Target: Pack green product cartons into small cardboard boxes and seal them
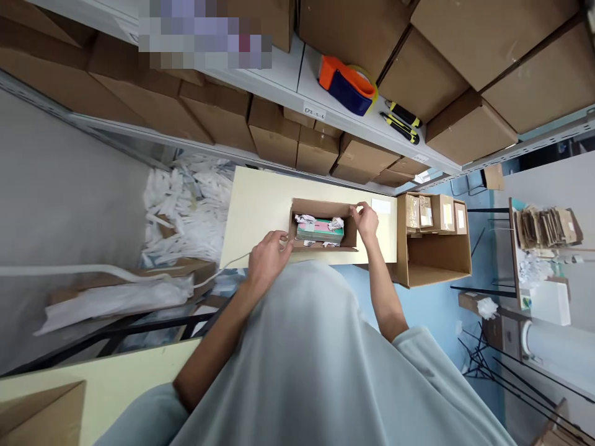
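An open cardboard box (324,249) sits on the cream table in front of me. Inside it lies a stack of green and pink items (320,231), perhaps small packets, with crumpled white paper (335,223) tucked around. At the box's left end, my left hand (268,257) has its thumb and fingers closed about the wall's edge. My right hand (366,220) pinches the upper right corner of the box wall between thumb and fingers.
On the shelf above lie an orange and blue tape dispenser (348,85) and two yellow-black box cutters (402,122). A larger open carton (437,263) with small boxes stands right of the table (260,192). Shredded white paper (186,210) is heaped at left.
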Motion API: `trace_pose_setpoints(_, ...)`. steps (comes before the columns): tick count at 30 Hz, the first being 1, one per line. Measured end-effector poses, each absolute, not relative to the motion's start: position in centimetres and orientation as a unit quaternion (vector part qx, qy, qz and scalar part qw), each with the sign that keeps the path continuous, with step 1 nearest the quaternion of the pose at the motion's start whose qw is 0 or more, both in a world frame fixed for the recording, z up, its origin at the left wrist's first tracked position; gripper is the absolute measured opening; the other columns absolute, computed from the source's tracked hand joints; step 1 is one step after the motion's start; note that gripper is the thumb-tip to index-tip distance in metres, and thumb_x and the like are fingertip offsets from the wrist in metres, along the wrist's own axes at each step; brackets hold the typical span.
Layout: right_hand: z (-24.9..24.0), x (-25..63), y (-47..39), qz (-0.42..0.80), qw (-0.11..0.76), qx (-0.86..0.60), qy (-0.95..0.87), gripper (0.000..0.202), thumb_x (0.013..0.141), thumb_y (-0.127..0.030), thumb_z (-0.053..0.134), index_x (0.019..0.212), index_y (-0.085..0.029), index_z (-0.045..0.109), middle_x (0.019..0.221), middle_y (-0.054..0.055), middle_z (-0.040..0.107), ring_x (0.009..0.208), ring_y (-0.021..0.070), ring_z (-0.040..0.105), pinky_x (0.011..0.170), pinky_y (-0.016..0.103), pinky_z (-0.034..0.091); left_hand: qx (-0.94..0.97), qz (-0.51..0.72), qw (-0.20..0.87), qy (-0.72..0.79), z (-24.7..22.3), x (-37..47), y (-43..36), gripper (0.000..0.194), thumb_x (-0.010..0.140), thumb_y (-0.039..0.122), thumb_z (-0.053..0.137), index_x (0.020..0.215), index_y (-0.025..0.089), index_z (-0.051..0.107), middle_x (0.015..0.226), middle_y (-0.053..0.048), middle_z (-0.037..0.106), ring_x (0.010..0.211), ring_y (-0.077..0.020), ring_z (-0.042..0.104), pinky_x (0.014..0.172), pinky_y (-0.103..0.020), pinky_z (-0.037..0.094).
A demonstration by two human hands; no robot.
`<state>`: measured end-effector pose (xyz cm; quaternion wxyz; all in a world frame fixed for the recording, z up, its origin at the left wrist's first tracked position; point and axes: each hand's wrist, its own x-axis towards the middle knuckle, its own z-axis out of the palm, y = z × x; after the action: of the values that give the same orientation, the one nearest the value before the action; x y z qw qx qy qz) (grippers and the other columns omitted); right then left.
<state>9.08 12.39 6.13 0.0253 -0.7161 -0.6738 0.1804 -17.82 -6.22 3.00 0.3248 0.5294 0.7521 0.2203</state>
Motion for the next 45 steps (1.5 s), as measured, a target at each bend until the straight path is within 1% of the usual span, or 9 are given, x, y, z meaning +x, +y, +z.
trace_pose_setpoints(5, 5.8, 8.0, 11.9, 0.269, 0.058, -0.712, -0.646, 0.039, 0.123, -0.050, 0.056, 0.144, -0.018, 0.065, 0.097, 0.005, 0.086, 0.090, 0.0214, 0.082, 0.089, 0.029, 0.058, 0.632, 0.242, 0.374, 0.634, 2.2, -16.9, -6.2, 0.037, 0.105, 0.046, 0.070, 0.135, 0.024, 0.077, 0.141, -0.017, 0.080, 0.137, -0.0395, 0.073, 0.118, -0.050, 0.059)
trace_pose_setpoints(8, 5.6, 8.3, 9.7, 0.312, 0.063, -0.703, -0.636, 0.040, 0.126, -0.051, 0.045, 0.141, -0.021, 0.068, 0.094, 0.002, 0.085, 0.089, 0.0193, 0.082, 0.090, 0.029, 0.059, 0.661, 0.230, 0.392, 0.597, 1.4, -16.3, -5.8, 0.038, 0.102, 0.042, 0.075, 0.136, 0.024, 0.076, 0.140, -0.019, 0.080, 0.141, -0.0422, 0.070, 0.123, -0.054, 0.057)
trace_pose_setpoints(11, 5.3, 9.3, 7.4, 0.305, 0.062, -0.687, -0.657, 0.040, 0.124, -0.046, 0.050, 0.140, -0.021, 0.076, 0.114, 0.008, 0.085, 0.102, 0.0198, 0.082, 0.099, 0.031, 0.061, 0.613, 0.244, 0.385, 0.646, 0.7, -16.3, -5.3, 0.040, 0.109, 0.037, 0.066, 0.145, 0.018, 0.068, 0.139, -0.022, 0.078, 0.133, -0.0400, 0.075, 0.114, -0.052, 0.063)
trace_pose_setpoints(14, 4.6, 10.8, 5.5, 0.246, 0.059, -0.694, -0.674, 0.032, 0.116, -0.036, 0.064, 0.134, -0.019, 0.084, 0.146, 0.019, 0.074, 0.133, 0.0252, 0.075, 0.116, 0.037, 0.059, 0.556, 0.275, 0.342, 0.706, 0.3, -16.7, -4.5, 0.056, 0.107, 0.035, 0.070, 0.158, 0.014, 0.060, 0.158, -0.026, 0.065, 0.143, -0.0402, 0.071, 0.115, -0.050, 0.063)
trace_pose_setpoints(17, 3.3, 12.2, 4.2, 0.265, 0.074, -0.691, -0.669, 0.031, 0.111, -0.035, 0.070, 0.133, -0.019, 0.085, 0.155, 0.021, 0.068, 0.147, 0.0277, 0.067, 0.123, 0.042, 0.058, 0.563, 0.259, 0.336, 0.709, -0.2, -17.0, -3.6, 0.045, 0.107, 0.030, 0.069, 0.150, 0.019, 0.070, 0.168, -0.023, 0.058, 0.155, -0.0402, 0.063, 0.124, -0.050, 0.058)
trace_pose_setpoints(21, 1.2, 12.9, 4.2, 0.382, 0.128, -0.675, -0.618, 0.033, 0.109, -0.041, 0.067, 0.133, -0.022, 0.077, 0.153, 0.016, 0.071, 0.131, 0.0234, 0.075, 0.111, 0.036, 0.064, 0.539, 0.219, 0.365, 0.727, -1.0, -16.6, -2.5, 0.029, 0.110, 0.032, 0.064, 0.132, 0.021, 0.078, 0.169, -0.019, 0.062, 0.137, -0.0360, 0.076, 0.120, -0.048, 0.060)
trace_pose_setpoints(26, 0.1, 12.5, 6.4, 0.409, 0.114, -0.678, -0.600, 0.018, 0.104, -0.041, 0.065, 0.113, -0.027, 0.072, 0.118, 0.004, 0.084, 0.101, 0.0220, 0.078, 0.104, 0.035, 0.062, 0.450, 0.157, 0.400, 0.783, -1.1, -15.9, -0.5, 0.029, 0.106, 0.037, 0.071, 0.130, 0.024, 0.077, 0.141, -0.012, 0.083, 0.123, -0.0342, 0.082, 0.110, -0.040, 0.060)
trace_pose_setpoints(35, 1.7, 13.7, 10.6, 0.394, 0.050, -0.691, -0.603, 0.010, 0.104, -0.032, 0.069, 0.112, -0.027, 0.074, 0.122, 0.005, 0.088, 0.103, 0.0255, 0.082, 0.099, 0.033, 0.059, 0.444, 0.127, 0.363, 0.809, 0.0, -13.6, 4.0, 0.028, 0.105, 0.037, 0.066, 0.126, 0.025, 0.080, 0.103, -0.009, 0.087, 0.108, -0.0351, 0.083, 0.097, -0.040, 0.059)
trace_pose_setpoints(45, 3.1, 12.4, 11.9, 0.335, -0.062, -0.651, -0.679, 0.025, 0.112, -0.015, 0.058, 0.125, -0.026, 0.076, 0.117, 0.007, 0.089, 0.106, 0.0261, 0.083, 0.094, 0.032, 0.056, 0.428, 0.092, 0.362, 0.823, -0.5, -14.1, 6.2, 0.021, 0.100, 0.035, 0.072, 0.115, 0.025, 0.084, 0.105, -0.010, 0.088, 0.109, -0.0358, 0.083, 0.097, -0.040, 0.061)
